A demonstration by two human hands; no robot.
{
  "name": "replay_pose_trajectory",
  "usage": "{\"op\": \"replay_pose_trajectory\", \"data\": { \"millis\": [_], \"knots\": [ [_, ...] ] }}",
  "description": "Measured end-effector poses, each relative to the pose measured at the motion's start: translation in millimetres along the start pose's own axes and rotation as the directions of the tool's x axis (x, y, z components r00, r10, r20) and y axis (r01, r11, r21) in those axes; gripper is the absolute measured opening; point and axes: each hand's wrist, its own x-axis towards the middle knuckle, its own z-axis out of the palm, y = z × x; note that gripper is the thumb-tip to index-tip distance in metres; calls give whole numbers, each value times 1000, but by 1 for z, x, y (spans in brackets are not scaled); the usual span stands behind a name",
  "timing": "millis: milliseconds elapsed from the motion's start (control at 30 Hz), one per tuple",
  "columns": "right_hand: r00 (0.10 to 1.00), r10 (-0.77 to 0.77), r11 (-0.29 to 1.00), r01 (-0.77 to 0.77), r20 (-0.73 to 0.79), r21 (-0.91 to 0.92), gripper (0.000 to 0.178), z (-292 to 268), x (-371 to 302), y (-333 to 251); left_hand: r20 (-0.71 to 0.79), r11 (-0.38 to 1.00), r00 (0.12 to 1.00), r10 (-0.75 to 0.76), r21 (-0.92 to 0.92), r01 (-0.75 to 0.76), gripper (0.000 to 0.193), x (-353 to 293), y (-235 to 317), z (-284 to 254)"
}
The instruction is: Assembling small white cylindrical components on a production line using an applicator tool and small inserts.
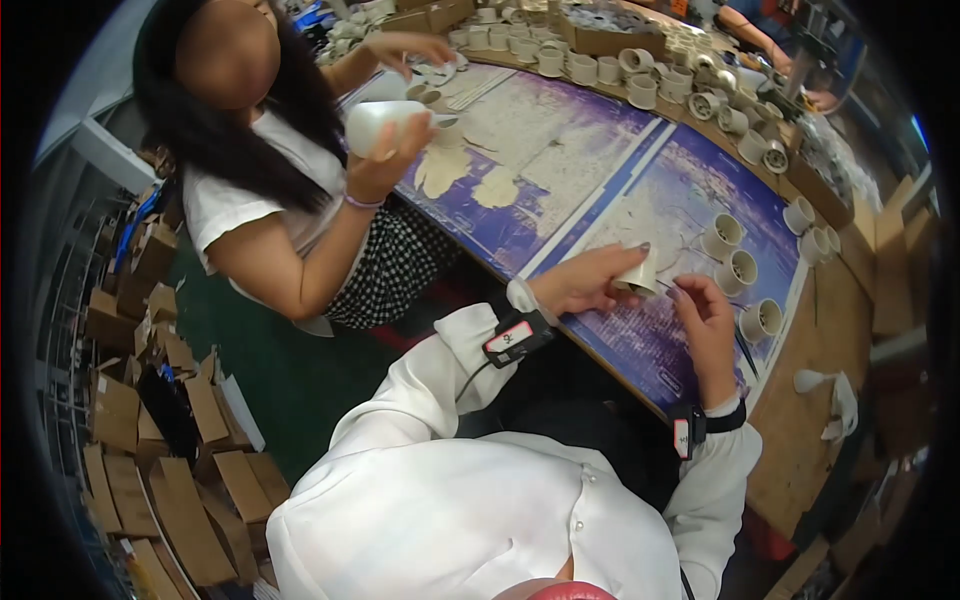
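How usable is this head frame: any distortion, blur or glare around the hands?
Head view: strong fisheye, the table edge bows and black corners frame the picture; left hand and right hand on the white cup are fairly sharp; the far row of cups is soft; lighting is even, no harsh glare.
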Motion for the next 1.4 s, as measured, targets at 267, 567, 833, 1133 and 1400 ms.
{"op": "replay_pose_trajectory", "data": {
  "millis": [267,567,833,1133,1400],
  "knots": [
    [998,-58,997,59,-24,45,18,0,3,-2,44,1000,999,23,-23,-22,41,-5,-5,7],
    [886,-365,927,318,-286,-198,28,10,6,-12,38,894,983,182,-422,-149,53,16,-10,15],
    [820,-560,741,434,-116,-512,26,22,0,-24,164,840,970,180,-539,-65,63,10,-3,35],
    [753,-657,540,438,-35,-718,25,17,2,-26,242,806,951,192,-592,-12,56,13,-17,31],
    [752,-659,464,420,14,-780,22,17,4,-25,173,827,971,164,-560,-40,53,11,-14,38]
  ]
}}
